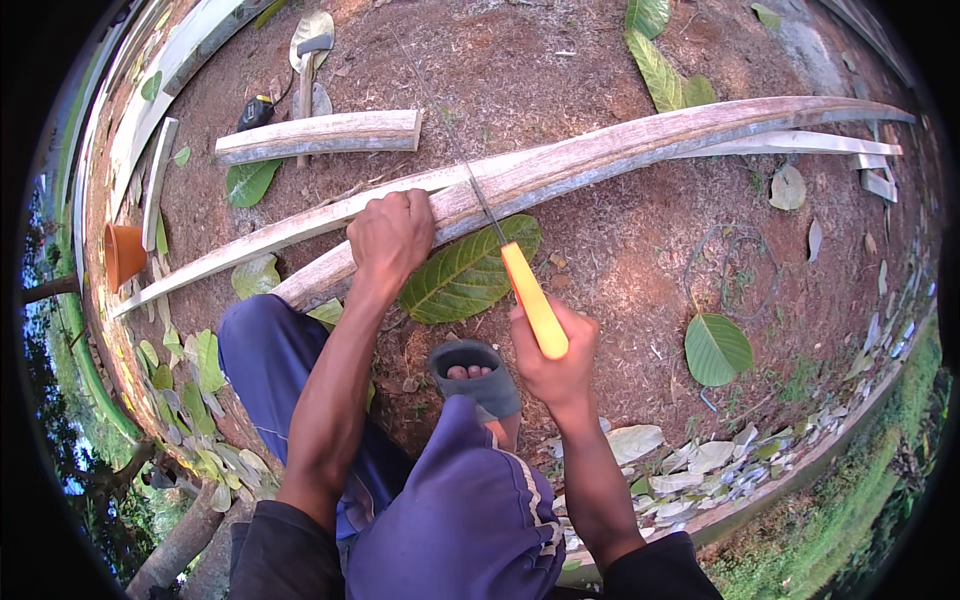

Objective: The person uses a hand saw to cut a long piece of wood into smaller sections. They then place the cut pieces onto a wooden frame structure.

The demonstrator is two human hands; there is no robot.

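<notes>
Long weathered wooden beam [600,150] lies under my left hand [392,232], fingers curled over it. Across it lies a yellow-handled metal saw [533,300], clasped in my right hand [565,355].

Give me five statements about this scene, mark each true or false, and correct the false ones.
1. The right hand holds the saw by its handle. True.
2. The left hand is on the near beam. True.
3. The saw's blade points toward the person. False: the blade points away.
4. The hammer lies on top of the short board. False: the hammer's handle passes beneath the board.
5. The pot is orange. True.
</notes>
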